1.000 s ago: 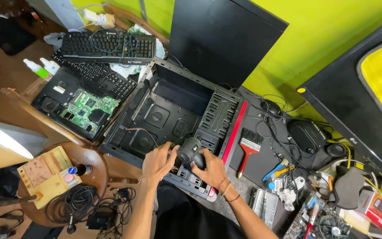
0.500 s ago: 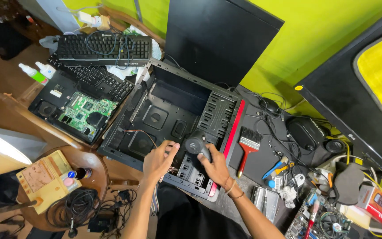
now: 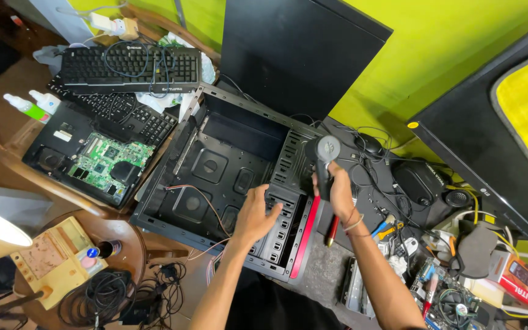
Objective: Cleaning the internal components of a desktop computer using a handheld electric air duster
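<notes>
- So the right hand (image 3: 337, 194) has come up off the drive-bay end of the case since a second ago, and it's now clenched round the handle of a small black blower (image 3: 325, 160), round nozzle lifted over the rear corner
- Left hand (image 3: 258, 214) has barely shifted: fingers spread flat, released, just resting on the drive cage of the open PC case (image 3: 227, 177), not grasping anything
- My read is the blower's gone from sitting low at the front edge to being aimed into the case, so the inside looks like the bit being worked on
- Case lies on its side, stripped bare, thin loose wires trailing across the floor panel
- Surface is a cluttered mess: opened laptop (image 3: 93, 156) with green board showing to the left, black keyboard (image 3: 131, 68) above it, side panel (image 3: 300, 55) propped against the wall
- Right side has a tangle of cables, small tools, a monitor (image 3: 496, 140) leaning
- Room: bright lime-green wall, round wooden stool (image 3: 123, 244) at lower left
</notes>
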